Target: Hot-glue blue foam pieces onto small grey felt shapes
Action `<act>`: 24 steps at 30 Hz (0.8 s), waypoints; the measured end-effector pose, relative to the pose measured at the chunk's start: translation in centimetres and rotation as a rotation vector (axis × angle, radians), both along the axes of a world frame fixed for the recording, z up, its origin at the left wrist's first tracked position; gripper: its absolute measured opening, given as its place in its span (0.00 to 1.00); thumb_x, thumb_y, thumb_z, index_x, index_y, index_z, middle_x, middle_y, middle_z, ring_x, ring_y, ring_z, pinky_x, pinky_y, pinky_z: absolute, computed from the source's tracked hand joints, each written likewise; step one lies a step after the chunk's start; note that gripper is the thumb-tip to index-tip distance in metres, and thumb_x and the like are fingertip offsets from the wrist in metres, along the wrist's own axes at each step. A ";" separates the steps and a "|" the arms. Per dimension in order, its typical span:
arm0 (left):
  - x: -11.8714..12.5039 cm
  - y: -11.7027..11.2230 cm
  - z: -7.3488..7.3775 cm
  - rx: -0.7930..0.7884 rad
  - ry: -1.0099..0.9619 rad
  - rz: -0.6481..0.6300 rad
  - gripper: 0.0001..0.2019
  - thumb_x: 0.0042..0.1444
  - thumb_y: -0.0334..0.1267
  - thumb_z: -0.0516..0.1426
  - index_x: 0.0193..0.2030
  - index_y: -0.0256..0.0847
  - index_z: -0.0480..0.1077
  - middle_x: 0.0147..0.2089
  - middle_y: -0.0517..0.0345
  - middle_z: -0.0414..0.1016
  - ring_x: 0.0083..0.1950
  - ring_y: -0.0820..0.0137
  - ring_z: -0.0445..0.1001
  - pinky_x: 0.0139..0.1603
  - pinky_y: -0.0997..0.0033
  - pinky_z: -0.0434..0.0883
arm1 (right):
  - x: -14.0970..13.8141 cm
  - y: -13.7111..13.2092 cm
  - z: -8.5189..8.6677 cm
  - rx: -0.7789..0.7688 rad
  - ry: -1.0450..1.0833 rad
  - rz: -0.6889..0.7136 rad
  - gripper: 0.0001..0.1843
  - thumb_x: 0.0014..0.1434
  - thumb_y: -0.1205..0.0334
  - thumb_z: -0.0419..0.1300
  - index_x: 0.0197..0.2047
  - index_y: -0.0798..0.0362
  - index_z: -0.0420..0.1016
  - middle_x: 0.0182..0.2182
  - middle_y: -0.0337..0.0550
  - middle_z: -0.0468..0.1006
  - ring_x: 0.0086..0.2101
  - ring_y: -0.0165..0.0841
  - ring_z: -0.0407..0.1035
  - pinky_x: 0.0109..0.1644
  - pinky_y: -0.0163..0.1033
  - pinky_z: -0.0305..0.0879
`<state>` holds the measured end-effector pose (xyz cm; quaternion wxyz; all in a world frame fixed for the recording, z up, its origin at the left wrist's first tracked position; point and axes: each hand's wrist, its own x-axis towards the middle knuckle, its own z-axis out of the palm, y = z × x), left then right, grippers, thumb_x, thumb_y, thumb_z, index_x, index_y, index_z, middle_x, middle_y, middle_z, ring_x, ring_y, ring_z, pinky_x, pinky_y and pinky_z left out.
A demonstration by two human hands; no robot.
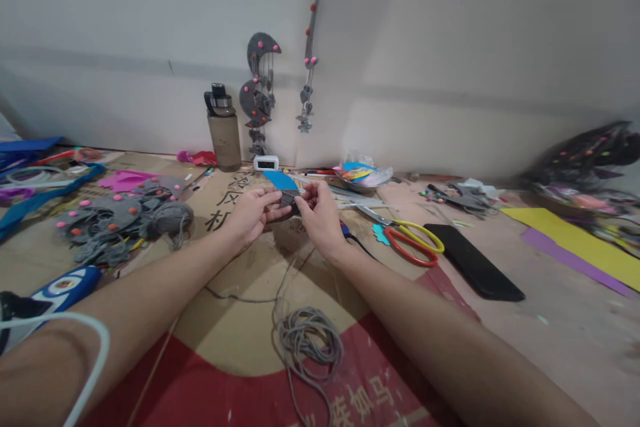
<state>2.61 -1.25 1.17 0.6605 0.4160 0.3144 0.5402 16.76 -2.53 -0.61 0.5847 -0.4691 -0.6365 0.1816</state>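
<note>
Over the cardboard, my left hand (256, 215) and my right hand (320, 215) meet, closed by their fingertips on a small dark grey felt piece (287, 200). Fingers hide much of its outline. A grey cord (284, 283) runs from below the hands to a loose coil of grey cord (310, 340) nearer to me. A blue strip (281, 180) shows just behind the felt piece; I cannot tell whether they touch. Right of my right hand lie scissors (413, 240) with red and yellow handles, beside a turquoise scrap (380, 233).
Felt pieces with pink and orange balls (120, 210) and a ball of grey yarn (171, 220) lie left. Behind stand a bottle (225, 137) and a small white clock (266, 163). A black phone (475, 260) lies right. Grey moon-shaped hangings (255, 100) hang on the wall.
</note>
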 end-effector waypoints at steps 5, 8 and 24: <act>0.1 -0.3 0.2 0.019 0.036 0.027 0.04 0.48 0.25 0.58 0.33 0.32 0.70 0.30 0.55 0.73 0.32 0.74 0.74 0.38 0.68 0.76 | 0.1 0.1 0.0 -0.005 0.006 -0.027 0.08 0.52 0.64 0.54 0.38 0.52 0.61 0.29 0.37 0.66 0.29 0.30 0.62 0.35 0.37 0.60; 0.3 -0.5 0.4 0.005 0.052 0.065 0.05 0.47 0.25 0.58 0.33 0.32 0.68 0.34 0.53 0.74 0.33 0.73 0.75 0.36 0.70 0.76 | 0.1 0.0 0.2 -0.001 0.003 -0.036 0.08 0.53 0.64 0.54 0.37 0.52 0.62 0.29 0.37 0.66 0.29 0.29 0.62 0.35 0.36 0.60; -0.3 0.4 -0.3 0.037 -0.012 0.239 0.07 0.44 0.27 0.60 0.26 0.34 0.65 0.27 0.58 0.72 0.28 0.74 0.74 0.36 0.65 0.75 | 0.2 -0.8 0.5 0.023 -0.281 0.042 0.10 0.58 0.59 0.50 0.32 0.53 0.69 0.30 0.41 0.72 0.34 0.32 0.64 0.41 0.38 0.58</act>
